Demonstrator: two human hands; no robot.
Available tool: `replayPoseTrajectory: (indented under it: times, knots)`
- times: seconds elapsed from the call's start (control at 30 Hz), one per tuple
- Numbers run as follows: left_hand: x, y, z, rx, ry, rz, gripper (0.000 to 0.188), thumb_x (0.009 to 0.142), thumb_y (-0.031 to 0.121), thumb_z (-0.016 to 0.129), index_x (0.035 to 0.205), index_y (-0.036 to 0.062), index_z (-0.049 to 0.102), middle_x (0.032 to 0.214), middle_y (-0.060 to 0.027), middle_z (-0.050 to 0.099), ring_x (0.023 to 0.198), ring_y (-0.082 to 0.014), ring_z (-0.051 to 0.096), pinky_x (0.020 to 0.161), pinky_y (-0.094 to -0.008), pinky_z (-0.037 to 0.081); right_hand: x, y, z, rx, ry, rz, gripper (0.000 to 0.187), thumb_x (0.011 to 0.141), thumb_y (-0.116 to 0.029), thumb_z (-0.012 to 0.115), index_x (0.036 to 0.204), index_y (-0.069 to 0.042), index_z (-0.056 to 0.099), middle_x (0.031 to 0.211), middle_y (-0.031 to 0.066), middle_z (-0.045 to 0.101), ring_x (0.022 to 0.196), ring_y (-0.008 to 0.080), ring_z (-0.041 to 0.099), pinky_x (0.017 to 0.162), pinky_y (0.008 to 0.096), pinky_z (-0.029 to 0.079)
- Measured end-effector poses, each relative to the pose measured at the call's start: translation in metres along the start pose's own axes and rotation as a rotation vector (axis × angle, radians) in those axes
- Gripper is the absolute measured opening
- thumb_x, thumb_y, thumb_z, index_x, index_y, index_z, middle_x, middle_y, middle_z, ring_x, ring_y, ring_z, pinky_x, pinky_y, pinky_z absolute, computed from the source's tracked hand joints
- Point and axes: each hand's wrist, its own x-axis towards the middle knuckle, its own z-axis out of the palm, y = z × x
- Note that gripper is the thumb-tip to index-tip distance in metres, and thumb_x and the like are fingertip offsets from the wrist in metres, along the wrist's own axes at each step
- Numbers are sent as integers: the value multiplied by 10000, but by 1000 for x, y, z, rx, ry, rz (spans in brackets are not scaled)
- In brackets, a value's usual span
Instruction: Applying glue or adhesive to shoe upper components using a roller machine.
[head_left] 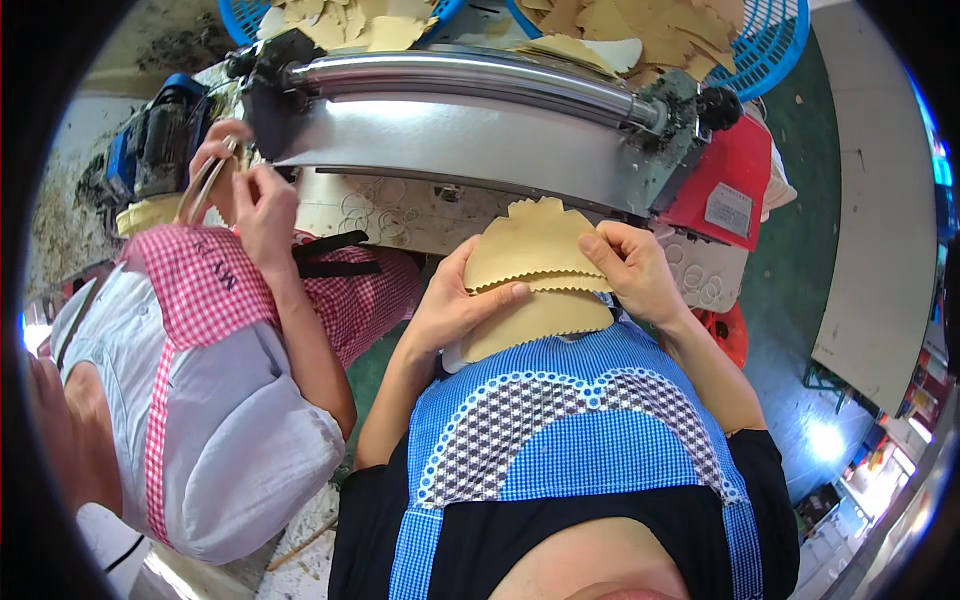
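Note:
Between my hands are several flat tan leather-like pieces (530, 245) with zigzag-cut edges, overlapping like a loose stack in front of my chest. My left hand (450, 305) grips their left side, its thumb lying across the front of the lower layer. At the upper right edge, my right hand (640, 275) pinches the upper pieces between thumb and fingers. Lower layers hang against my blue checked apron (590, 450). Just beyond the pieces stands a machine with a long shiny metal roller (480, 85) and a smooth metal plate (470, 135).
Blue plastic baskets (775, 50) heaped with tan pieces stand behind the roller. A red machine housing (715, 180) is at its right end. On my left, a co-worker in a red checked apron (195, 285) handles thin strips. Pale rings (380, 205) lie below the plate.

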Motion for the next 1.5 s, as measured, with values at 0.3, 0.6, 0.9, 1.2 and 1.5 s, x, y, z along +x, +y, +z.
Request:
replayPoseTrajectory:
  times: [0.3,0.6,0.9,1.2,1.5]
  knots:
    - [-23,-21,-31,-110,188,7,234,854,143,657,1001,-7,553,867,-31,616,767,-68,575,676,-212,477,41,0,-11,482,3,296,245,967,-229,464,919,-15,571,697,40,577,588,67,520,488,178,389]
    - [-2,-7,-17,-49,207,66,310,813,109,698,1063,-5,553,888,-31,623,809,-82,589,706,-222,489,44,-17,18,130,-163,148,242,935,-239,530,988,-10,586,801,44,589,704,103,554,637,212,463]
    - [6,-3,-28,-53,204,64,286,831,78,669,1057,-36,535,921,-92,644,803,-101,612,706,-216,503,87,-1,-22,854,229,239,202,924,-113,500,1035,39,574,1006,149,646,843,154,642,743,218,524]
    - [13,-5,-22,-12,116,94,210,866,126,642,966,-6,513,813,-47,635,715,-45,583,598,-161,453,43,-28,11,-144,-143,-11,174,855,-160,629,854,-1,557,723,9,545,666,51,481,603,222,417]
    - [19,-2,-16,6,99,158,179,899,156,608,924,11,506,775,-26,614,668,-24,557,543,-161,433,36,-17,22,243,-181,102,255,932,-263,536,885,-20,596,735,24,595,626,69,526,599,200,433]
